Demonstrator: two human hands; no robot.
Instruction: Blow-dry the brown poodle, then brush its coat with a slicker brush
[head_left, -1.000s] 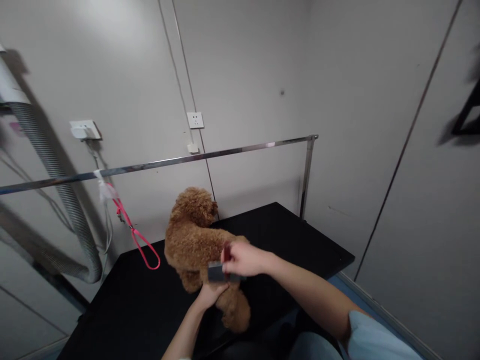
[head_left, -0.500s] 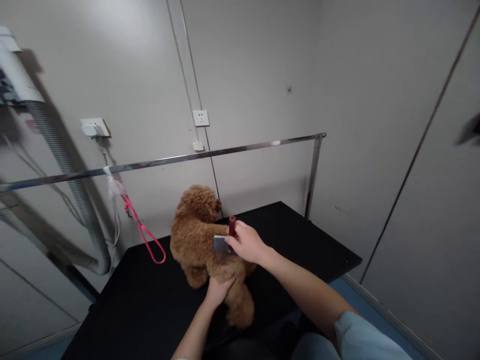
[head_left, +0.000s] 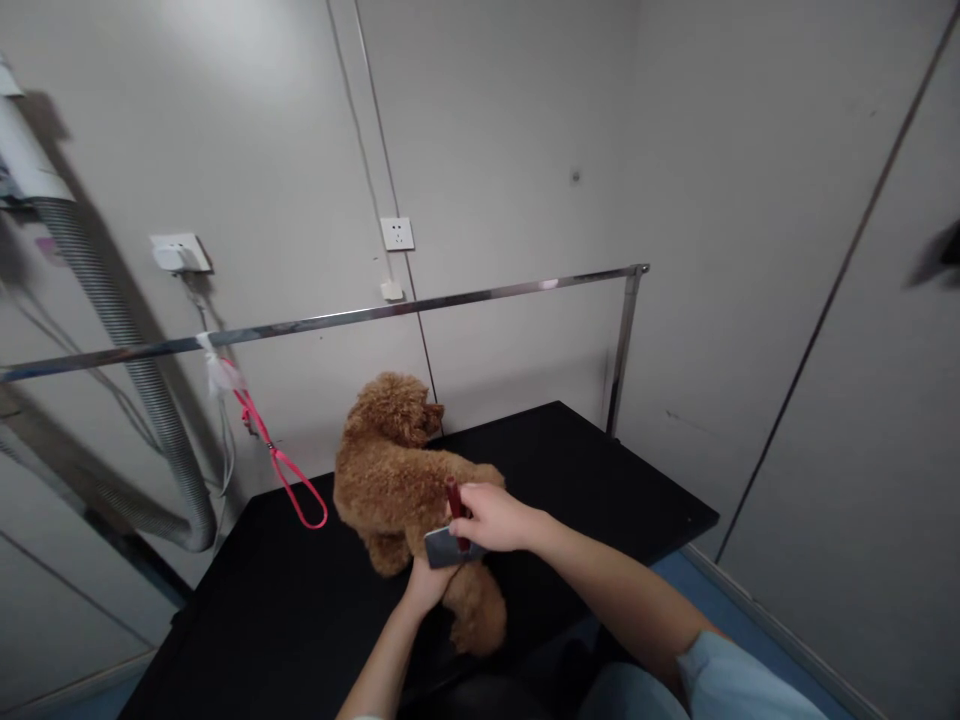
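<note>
A brown curly-coated dog (head_left: 397, 480) stands on the black table with its head turned to the right. My right hand (head_left: 497, 517) is closed round the dark red handle of a slicker brush (head_left: 444, 548). The brush's flat grey head lies over the upper part of the dog's hind leg (head_left: 478, 608), just above my left hand. Reaching in from below, my left hand (head_left: 429, 584) is closed on that leg; its fingers are mostly hidden behind the leg and brush.
A chrome bar (head_left: 330, 321) crosses behind the black table (head_left: 262, 610). From it hangs a pink loop leash (head_left: 281, 455), left of the dog. A grey ribbed hose (head_left: 161, 400) runs down at the left. Walls stand close behind and to the right.
My right hand has brought the brush down from the dog's hip to the leg, close to my left hand. My left hand still holds the leg. The view has shifted slightly.
</note>
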